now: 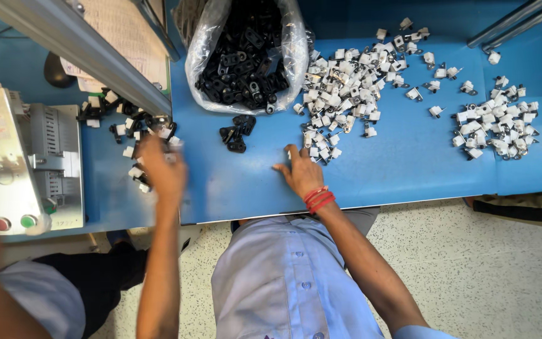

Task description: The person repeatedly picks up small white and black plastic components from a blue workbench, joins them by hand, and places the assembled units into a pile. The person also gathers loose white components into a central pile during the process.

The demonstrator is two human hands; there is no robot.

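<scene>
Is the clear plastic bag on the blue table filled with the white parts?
No, the clear plastic bag holds black parts; the white parts lie loose on the blue table beside it.

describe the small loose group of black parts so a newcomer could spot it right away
Start at the clear plastic bag of black parts on the blue table. Just below its base lie a few loose black parts. Unlike the white pieces to their right, they are all black and outside the bag.

A clear plastic bag [246, 56] of black parts stands at the back of the blue surface [396, 163]; a grey machine [23, 157] with red and green buttons sits far left, papers [130, 34] hanging behind it
</scene>
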